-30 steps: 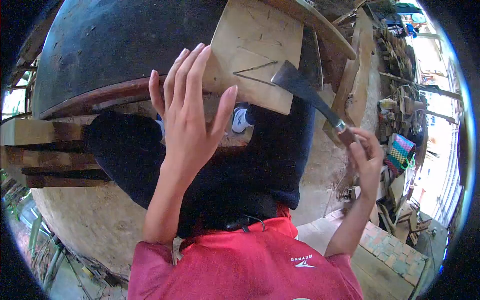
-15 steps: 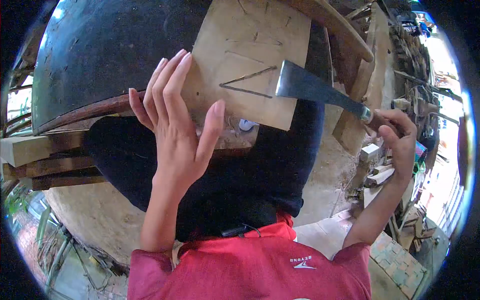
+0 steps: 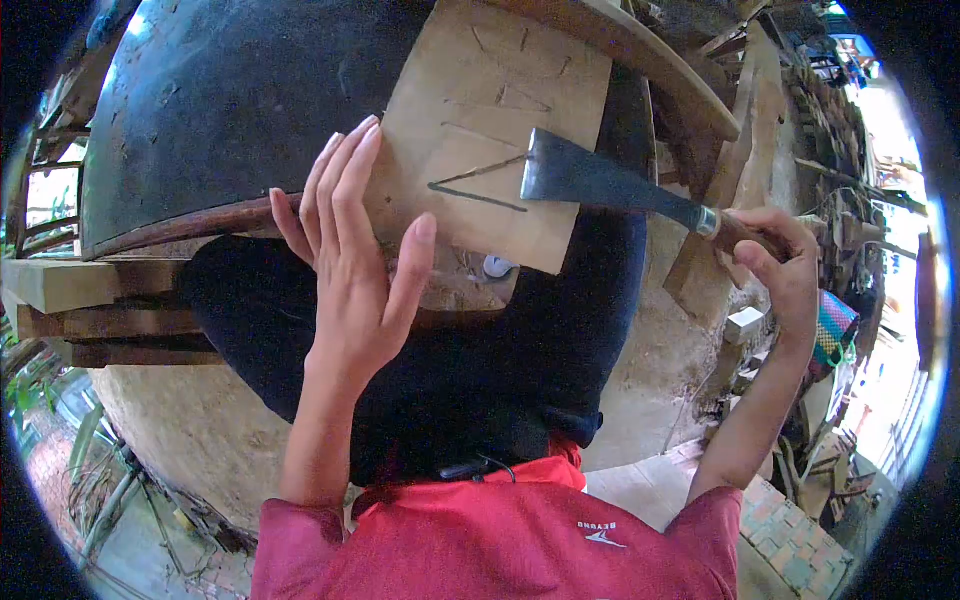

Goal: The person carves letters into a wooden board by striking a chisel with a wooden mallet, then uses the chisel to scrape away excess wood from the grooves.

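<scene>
A pale wooden board (image 3: pixel 490 110) stands on edge in front of me, with a V-shaped cut (image 3: pixel 478 185) in its lower face. My left hand (image 3: pixel 355 260) presses flat against the board's left edge, fingers straight and together. My right hand (image 3: pixel 775 265) grips the wooden handle of a cleaver-like knife (image 3: pixel 600 183). The knife's square blade end lies on the board at the open end of the V cut. My dark trousers and red shirt fill the lower middle.
A large dark rounded slab (image 3: pixel 250 100) rises behind the board on the left. Stacked timber planks (image 3: pixel 90 300) lie at the left. Wood offcuts and scrap (image 3: pixel 790 120) crowd the right side, with a colourful woven basket (image 3: pixel 835 325). The ground is bare earth.
The knife has swung from a steep angle to nearly level, and its blade has moved left onto the V cut. My right hand rose slightly. My left hand stayed on the board.
</scene>
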